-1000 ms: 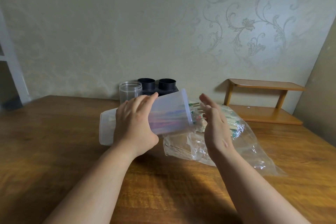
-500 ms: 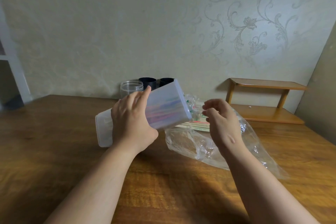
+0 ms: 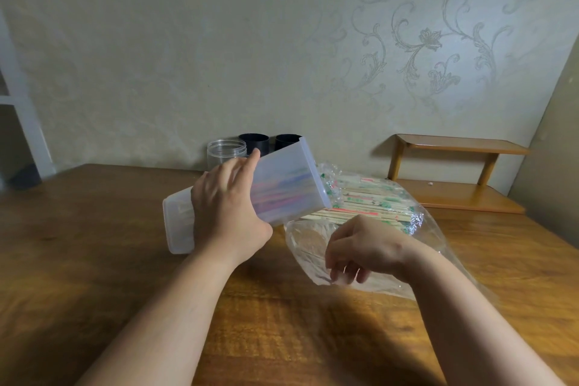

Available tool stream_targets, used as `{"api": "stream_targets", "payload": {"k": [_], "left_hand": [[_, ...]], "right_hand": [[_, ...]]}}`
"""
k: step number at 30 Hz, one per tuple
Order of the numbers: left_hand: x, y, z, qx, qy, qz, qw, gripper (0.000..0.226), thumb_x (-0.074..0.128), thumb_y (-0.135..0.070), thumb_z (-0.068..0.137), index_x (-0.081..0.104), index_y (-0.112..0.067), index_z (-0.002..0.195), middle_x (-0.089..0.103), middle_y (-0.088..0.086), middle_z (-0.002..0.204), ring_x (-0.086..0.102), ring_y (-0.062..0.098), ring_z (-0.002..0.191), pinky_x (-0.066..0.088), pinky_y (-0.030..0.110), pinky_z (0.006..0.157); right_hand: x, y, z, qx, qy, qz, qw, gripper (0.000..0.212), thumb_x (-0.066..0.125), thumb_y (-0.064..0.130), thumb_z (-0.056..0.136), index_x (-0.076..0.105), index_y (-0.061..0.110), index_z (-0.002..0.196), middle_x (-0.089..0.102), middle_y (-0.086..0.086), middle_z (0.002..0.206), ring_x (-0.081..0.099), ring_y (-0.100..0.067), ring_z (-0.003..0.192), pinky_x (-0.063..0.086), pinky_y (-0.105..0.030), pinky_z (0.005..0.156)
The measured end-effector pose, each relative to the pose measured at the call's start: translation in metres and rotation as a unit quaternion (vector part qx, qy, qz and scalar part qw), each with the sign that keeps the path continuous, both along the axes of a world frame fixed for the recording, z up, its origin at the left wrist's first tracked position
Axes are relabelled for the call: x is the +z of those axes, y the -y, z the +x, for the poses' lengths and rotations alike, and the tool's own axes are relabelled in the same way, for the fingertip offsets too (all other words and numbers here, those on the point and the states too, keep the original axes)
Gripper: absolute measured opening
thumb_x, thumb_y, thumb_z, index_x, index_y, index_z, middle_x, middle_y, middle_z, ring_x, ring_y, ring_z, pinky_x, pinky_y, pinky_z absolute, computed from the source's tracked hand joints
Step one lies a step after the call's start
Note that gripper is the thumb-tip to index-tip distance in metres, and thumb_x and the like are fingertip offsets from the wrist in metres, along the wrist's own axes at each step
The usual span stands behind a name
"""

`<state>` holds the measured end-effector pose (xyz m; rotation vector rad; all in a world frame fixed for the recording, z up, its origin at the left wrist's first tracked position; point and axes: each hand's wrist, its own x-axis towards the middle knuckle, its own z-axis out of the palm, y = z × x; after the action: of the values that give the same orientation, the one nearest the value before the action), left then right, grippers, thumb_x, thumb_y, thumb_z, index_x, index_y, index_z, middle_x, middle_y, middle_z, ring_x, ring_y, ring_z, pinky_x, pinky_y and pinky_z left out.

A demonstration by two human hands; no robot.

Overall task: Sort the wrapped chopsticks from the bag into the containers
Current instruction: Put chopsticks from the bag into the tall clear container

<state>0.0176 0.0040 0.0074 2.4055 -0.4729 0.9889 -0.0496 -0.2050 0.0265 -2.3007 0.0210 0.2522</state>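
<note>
My left hand (image 3: 226, 209) grips a translucent rectangular container (image 3: 283, 185), tilted with its open end raised to the right; coloured wrappers show faintly through its wall. A clear plastic bag (image 3: 313, 244) lies on the wooden table (image 3: 94, 229) to the right, and a pile of wrapped chopsticks (image 3: 372, 205) with green and red print rests inside it. My right hand (image 3: 360, 249) hovers low over the bag's near edge, fingers curled downward onto the plastic; whether they pinch it I cannot tell.
A clear round jar (image 3: 226, 152) and two black cylindrical cups (image 3: 254, 142) stand at the table's back against the wall. A small two-tier wooden shelf (image 3: 454, 172) sits at the back right.
My right hand dropped from beside the container's mouth down to the bag's near edge. The container tilted its open end slightly higher in my left hand.
</note>
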Motion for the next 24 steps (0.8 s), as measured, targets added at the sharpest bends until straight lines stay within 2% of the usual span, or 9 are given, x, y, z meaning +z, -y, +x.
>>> {"api": "stream_targets", "payload": {"k": [4,7,9,11,13,15,17,20,24], "left_hand": [[0.0,0.0,0.0,0.001,-0.009,0.007,1.0,0.109,0.082,-0.018,0.057,0.03,-0.027,0.152,0.039,-0.001,0.142,0.028,0.019,0.128,0.022,0.042,0.112],[0.0,0.001,0.0,0.001,-0.004,0.005,1.0,0.108,0.081,-0.017,0.056,0.031,-0.026,0.151,0.04,-0.001,0.141,0.03,0.019,0.128,0.022,0.042,0.112],[0.0,0.001,0.0,0.007,-0.004,0.001,1.0,0.108,0.081,-0.017,0.056,0.031,-0.026,0.151,0.04,-0.001,0.141,0.03,0.019,0.129,0.023,0.044,0.113],[0.0,0.001,0.001,0.012,0.002,-0.004,1.0,0.108,0.081,-0.017,0.055,0.032,-0.025,0.151,0.041,0.0,0.14,0.03,0.019,0.128,0.023,0.045,0.113],[0.001,0.001,0.001,0.015,0.003,-0.007,1.0,0.108,0.082,-0.017,0.055,0.033,-0.025,0.15,0.041,0.0,0.14,0.028,0.018,0.127,0.023,0.045,0.113],[0.001,0.001,0.0,0.014,0.001,-0.01,1.0,0.107,0.081,-0.016,0.056,0.033,-0.024,0.151,0.041,0.001,0.141,0.025,0.016,0.126,0.023,0.045,0.113],[0.001,0.001,-0.001,0.014,-0.001,-0.008,1.0,0.107,0.082,-0.017,0.056,0.032,-0.025,0.151,0.04,0.001,0.141,0.025,0.016,0.126,0.023,0.045,0.113],[0.001,0.001,-0.001,0.014,-0.007,-0.009,1.0,0.109,0.083,-0.018,0.056,0.031,-0.026,0.151,0.039,0.0,0.142,0.025,0.018,0.128,0.023,0.047,0.114],[0.002,0.001,-0.002,0.02,-0.005,-0.018,1.0,0.109,0.084,-0.017,0.057,0.03,-0.025,0.152,0.039,0.002,0.143,0.021,0.017,0.126,0.023,0.047,0.114]], "right_hand": [[-0.004,-0.004,0.003,0.001,0.024,-0.073,0.997,0.027,0.056,0.014,0.089,0.077,0.025,0.102,0.066,0.003,0.059,0.05,-0.015,0.056,0.045,-0.027,0.053],[-0.011,-0.007,0.01,-0.016,0.026,-0.091,0.995,0.056,0.049,0.013,0.089,0.05,0.031,0.141,0.068,-0.001,0.068,0.051,-0.015,0.055,0.045,-0.026,0.053],[-0.019,-0.01,0.014,-0.02,0.045,-0.12,0.992,0.068,0.05,0.014,0.09,0.03,0.026,0.153,0.073,-0.005,0.089,0.06,-0.011,0.066,0.049,-0.027,0.071],[-0.025,-0.015,0.016,-0.033,0.072,-0.1,0.992,0.07,0.051,0.016,0.09,0.027,0.025,0.154,0.073,-0.005,0.098,0.067,-0.014,0.082,0.052,-0.031,0.083],[-0.029,-0.018,0.02,-0.052,0.086,-0.072,0.992,0.058,0.051,0.017,0.092,0.038,0.023,0.148,0.071,-0.004,0.112,0.066,-0.018,0.094,0.053,-0.028,0.078],[-0.034,-0.019,0.026,-0.047,0.083,-0.119,0.988,0.034,0.045,0.024,0.096,0.059,0.021,0.127,0.066,-0.005,0.119,0.061,-0.02,0.101,0.05,-0.031,0.079],[-0.043,-0.015,0.031,-0.044,0.056,-0.165,0.984,0.033,0.036,0.035,0.099,0.064,0.02,0.109,0.062,-0.008,0.119,0.056,-0.025,0.107,0.047,-0.039,0.094],[-0.052,-0.002,0.038,-0.087,0.022,-0.256,0.962,0.056,0.027,0.046,0.099,0.04,0.019,0.147,0.036,-0.009,0.154,0.036,-0.032,0.139,0.029,-0.05,0.114],[-0.057,0.006,0.043,-0.08,0.035,-0.254,0.963,0.049,0.032,0.037,0.098,0.045,0.016,0.14,0.036,-0.007,0.152,0.035,-0.027,0.137,0.027,-0.047,0.114]]}}
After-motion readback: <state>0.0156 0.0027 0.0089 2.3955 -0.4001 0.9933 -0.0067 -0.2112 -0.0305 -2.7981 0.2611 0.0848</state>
